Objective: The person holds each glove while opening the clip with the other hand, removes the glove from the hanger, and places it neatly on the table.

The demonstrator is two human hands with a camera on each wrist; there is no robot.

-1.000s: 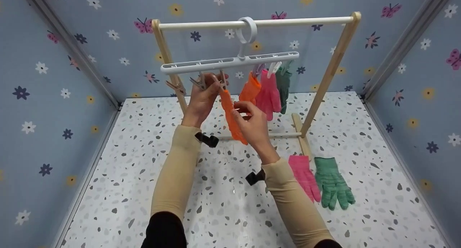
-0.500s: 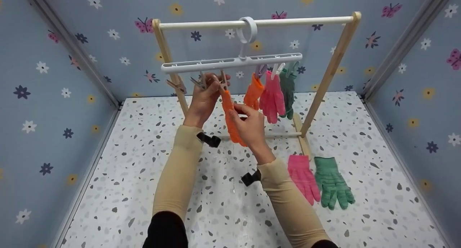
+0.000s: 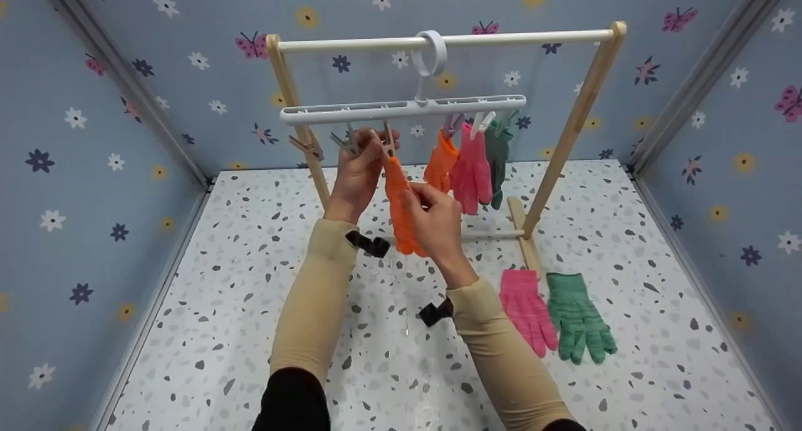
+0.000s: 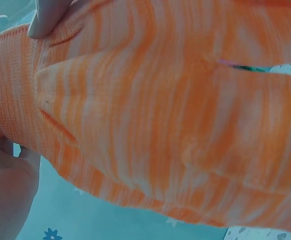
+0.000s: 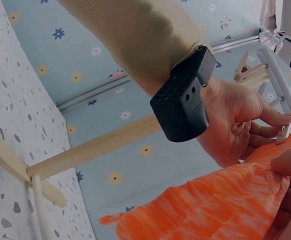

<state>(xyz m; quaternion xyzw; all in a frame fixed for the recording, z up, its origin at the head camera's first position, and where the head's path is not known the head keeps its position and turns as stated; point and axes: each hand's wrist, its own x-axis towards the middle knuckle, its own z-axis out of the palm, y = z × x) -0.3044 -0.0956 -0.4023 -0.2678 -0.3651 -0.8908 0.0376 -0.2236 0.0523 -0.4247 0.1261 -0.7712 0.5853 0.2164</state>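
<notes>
An orange knit glove [image 3: 399,215] hangs fingers-down below the left half of a white clip hanger [image 3: 357,113]. My left hand [image 3: 354,177] pinches a wooden clothespin [image 3: 387,144] at the glove's cuff; the right wrist view shows thumb and fingers on that clothespin [image 5: 284,132]. Lower down, my right hand [image 3: 440,221] holds the glove's edge between thumb and fingers. In the left wrist view, the streaked glove [image 4: 145,115] fills most of the picture. Another orange glove [image 3: 440,161], a pink glove [image 3: 471,174] and a green glove [image 3: 498,168] hang from clips on the hanger's right half.
The hanger's ring loops over the bar of a wooden rack [image 3: 583,111]. Two more clothespins dangle at the left, a wooden clothespin [image 3: 307,148] and a grey one [image 3: 343,144]. On the speckled surface lie a flat pink glove [image 3: 526,309] and a flat green glove [image 3: 578,318].
The hanger's right end and the gloves on it have swung slightly to the right. The held orange glove's lower part has turned a little; both hands keep their grips.
</notes>
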